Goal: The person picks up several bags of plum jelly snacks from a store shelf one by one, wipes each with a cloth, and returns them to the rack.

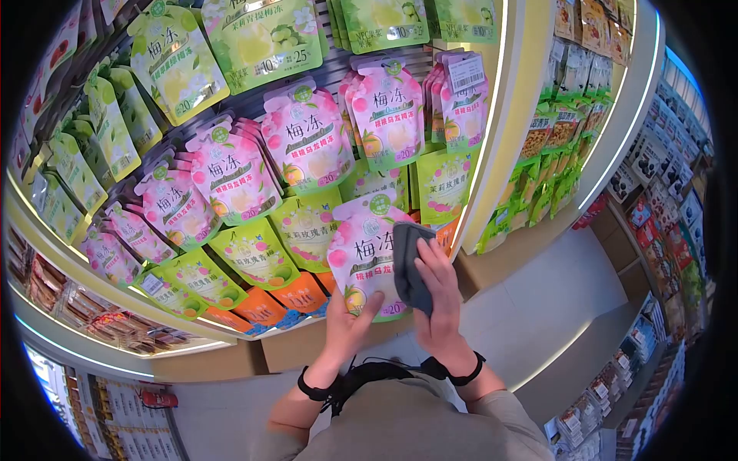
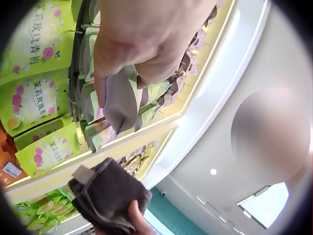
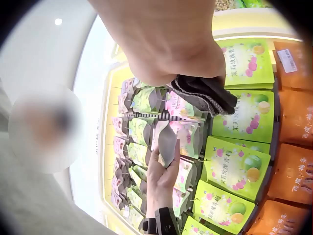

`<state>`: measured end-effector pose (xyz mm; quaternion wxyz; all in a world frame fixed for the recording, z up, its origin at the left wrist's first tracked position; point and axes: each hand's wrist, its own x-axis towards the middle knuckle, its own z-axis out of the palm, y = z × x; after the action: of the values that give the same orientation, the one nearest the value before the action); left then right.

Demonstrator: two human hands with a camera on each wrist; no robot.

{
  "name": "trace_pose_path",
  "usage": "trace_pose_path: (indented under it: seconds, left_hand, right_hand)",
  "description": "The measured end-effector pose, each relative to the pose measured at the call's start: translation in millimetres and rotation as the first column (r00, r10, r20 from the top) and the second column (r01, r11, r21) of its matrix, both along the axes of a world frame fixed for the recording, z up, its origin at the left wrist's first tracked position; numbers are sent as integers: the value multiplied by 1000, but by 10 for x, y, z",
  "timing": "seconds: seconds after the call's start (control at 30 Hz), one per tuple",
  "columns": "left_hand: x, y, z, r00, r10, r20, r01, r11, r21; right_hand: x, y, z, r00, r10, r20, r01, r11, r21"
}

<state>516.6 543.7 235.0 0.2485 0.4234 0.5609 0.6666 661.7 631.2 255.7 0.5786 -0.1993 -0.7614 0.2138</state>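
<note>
My left hand [image 1: 347, 326] grips a pink and white snack pouch [image 1: 361, 253] by its lower part, thumb across the front. In the left wrist view the pouch's bottom [image 2: 121, 100] shows grey between that hand's fingers. A folded dark grey cloth [image 1: 411, 269] lies in my right hand [image 1: 440, 303], its fingers bent over the far side. The cloth overlaps the right edge of the pouch in the head view. From the right wrist, the cloth [image 3: 200, 93] hangs beneath the hand, and the left hand [image 3: 161, 181] holds the pouch upright beyond it.
Behind the hands, a lit shelf carries rows of hanging pink pouches [image 1: 307, 138], green pouches [image 1: 261, 38] above, yellow-green pouches [image 1: 254, 246] and orange packs [image 1: 300, 292] below. A yellow-edged divider [image 1: 515, 92] stands to the right, with more packs beyond. Pale floor [image 1: 530, 307] shows below.
</note>
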Motion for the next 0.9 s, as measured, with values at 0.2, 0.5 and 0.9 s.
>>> trace_pose_path:
  seconds: [0.2,0.5,0.9]
  left_hand:
    - [-88,-258,155,975,194,-111,-182,977,109]
    - [-32,-583,-191,981,99,-167,-110,992,-56]
    - [-131,-816,-33,999,39,-28,-42,991,-124]
  right_hand:
    - [-332,-293,-37,879,190,438,-297,936,190]
    - [-594,-267,80,907,271,322,-303,952,52]
    - [-715,-399,202,858,359,367,-399,916,35]
